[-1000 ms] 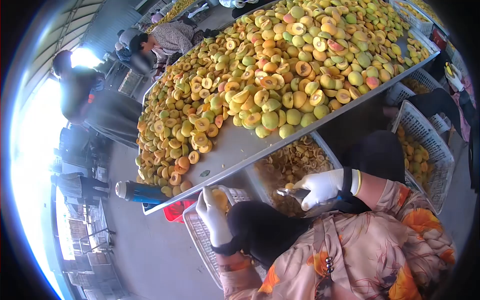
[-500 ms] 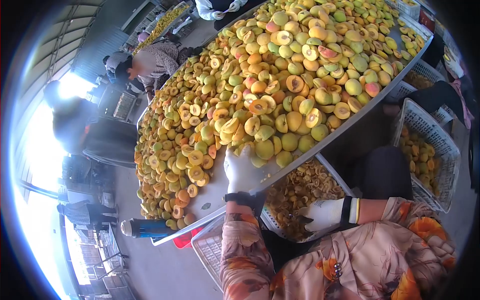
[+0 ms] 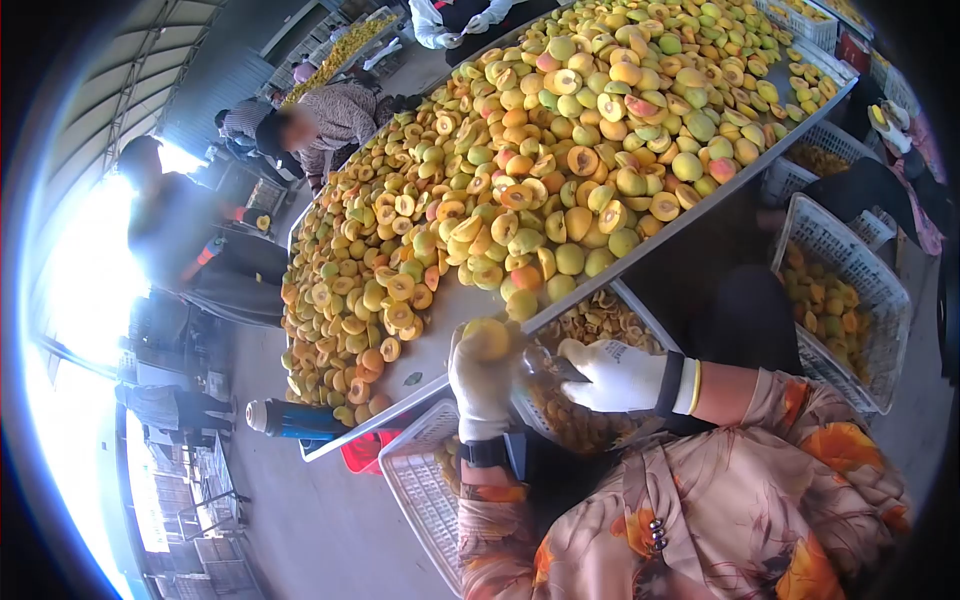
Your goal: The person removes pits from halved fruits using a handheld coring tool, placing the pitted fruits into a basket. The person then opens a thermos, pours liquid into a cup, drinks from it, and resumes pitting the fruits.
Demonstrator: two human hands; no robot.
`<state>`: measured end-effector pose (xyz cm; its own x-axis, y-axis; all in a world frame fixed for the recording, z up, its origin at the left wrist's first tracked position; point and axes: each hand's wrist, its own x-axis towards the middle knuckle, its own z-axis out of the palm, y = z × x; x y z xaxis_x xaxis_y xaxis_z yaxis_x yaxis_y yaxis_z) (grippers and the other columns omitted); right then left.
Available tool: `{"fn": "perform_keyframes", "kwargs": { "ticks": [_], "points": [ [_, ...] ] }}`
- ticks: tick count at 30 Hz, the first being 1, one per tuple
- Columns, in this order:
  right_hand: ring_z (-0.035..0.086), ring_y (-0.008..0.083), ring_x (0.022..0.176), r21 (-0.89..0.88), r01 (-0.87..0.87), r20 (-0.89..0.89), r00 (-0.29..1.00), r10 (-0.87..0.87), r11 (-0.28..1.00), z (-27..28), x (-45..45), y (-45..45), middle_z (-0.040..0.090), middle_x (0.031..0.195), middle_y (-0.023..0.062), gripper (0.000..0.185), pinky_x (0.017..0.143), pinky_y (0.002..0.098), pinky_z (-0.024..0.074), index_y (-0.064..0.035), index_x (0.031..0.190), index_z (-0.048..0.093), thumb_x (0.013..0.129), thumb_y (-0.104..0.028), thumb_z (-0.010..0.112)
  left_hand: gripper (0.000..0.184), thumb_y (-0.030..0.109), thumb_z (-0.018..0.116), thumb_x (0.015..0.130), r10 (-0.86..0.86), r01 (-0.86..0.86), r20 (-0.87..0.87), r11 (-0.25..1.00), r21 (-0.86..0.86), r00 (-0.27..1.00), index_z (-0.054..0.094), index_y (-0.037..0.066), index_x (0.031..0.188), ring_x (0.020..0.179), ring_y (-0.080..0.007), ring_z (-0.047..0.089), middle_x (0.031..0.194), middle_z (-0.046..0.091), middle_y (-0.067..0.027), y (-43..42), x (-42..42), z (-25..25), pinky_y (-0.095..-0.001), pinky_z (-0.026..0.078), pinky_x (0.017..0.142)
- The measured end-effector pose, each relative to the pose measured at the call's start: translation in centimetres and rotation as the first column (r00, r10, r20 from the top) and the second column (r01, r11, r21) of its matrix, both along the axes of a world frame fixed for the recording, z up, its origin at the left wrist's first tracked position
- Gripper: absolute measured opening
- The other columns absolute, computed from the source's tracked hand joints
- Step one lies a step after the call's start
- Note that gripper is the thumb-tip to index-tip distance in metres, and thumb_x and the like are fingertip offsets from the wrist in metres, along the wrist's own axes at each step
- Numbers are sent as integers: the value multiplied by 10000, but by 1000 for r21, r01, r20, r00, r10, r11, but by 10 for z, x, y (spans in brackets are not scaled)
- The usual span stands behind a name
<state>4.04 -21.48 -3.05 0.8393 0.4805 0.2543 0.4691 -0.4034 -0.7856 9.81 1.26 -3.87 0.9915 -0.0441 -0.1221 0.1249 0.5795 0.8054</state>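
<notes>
Head view: gloved left grip (image 3: 480, 392) clasps round fruit (image 3: 487, 339), right grip (image 3: 622, 378) a metallic tool (image 3: 562, 368).

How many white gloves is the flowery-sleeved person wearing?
2: one on the left hand, holding a round yellow fruit; one on the right hand, holding a blurred grey tool.

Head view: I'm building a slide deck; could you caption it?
Gloved left hand holds a yellow fruit, gloved right hand a blurred tool, at a table heaped with halved fruit.
</notes>
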Motion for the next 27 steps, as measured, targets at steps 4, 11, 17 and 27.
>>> {"fn": "perform_keyframes", "kwargs": {
  "ticks": [4,11,17,27],
  "points": [
    [626,428,632,41,-41,329,944,25,998,-4,-11,28,637,718,208,187,572,512,469,-22,1051,520,958,-169,590,356,272,570,995,15,-307,428,719,623,904,593,-18,1201,1039,-272,651,1151,650,-180,-26,-54,25,-418,554,927],
    [611,352,555,-97,46,613,790,23,994,1,-42,36,588,679,165,168,513,445,459,17,1019,529,961,-142,533,430,326,519,1051,307,-388,308,887,250,900,603,-67,1205,858,-233,650,1003,664,-149,-52,-104,47,-353,549,814],
    [603,370,544,122,-70,317,948,27,990,29,-60,35,585,669,173,176,515,462,467,4,1001,536,924,-147,586,354,260,531,1039,329,-507,452,783,361,829,664,-65,1087,767,-165,629,871,668,-103,-60,-121,71,-282,510,694],
    [673,364,705,-215,-135,495,839,227,967,0,-38,30,667,799,188,135,617,451,512,-6,913,581,875,-130,619,286,196,540,1027,329,-469,395,817,336,858,671,-57,1061,666,-101,562,789,666,-88,-61,-114,69,-229,455,614]
  ]
}}
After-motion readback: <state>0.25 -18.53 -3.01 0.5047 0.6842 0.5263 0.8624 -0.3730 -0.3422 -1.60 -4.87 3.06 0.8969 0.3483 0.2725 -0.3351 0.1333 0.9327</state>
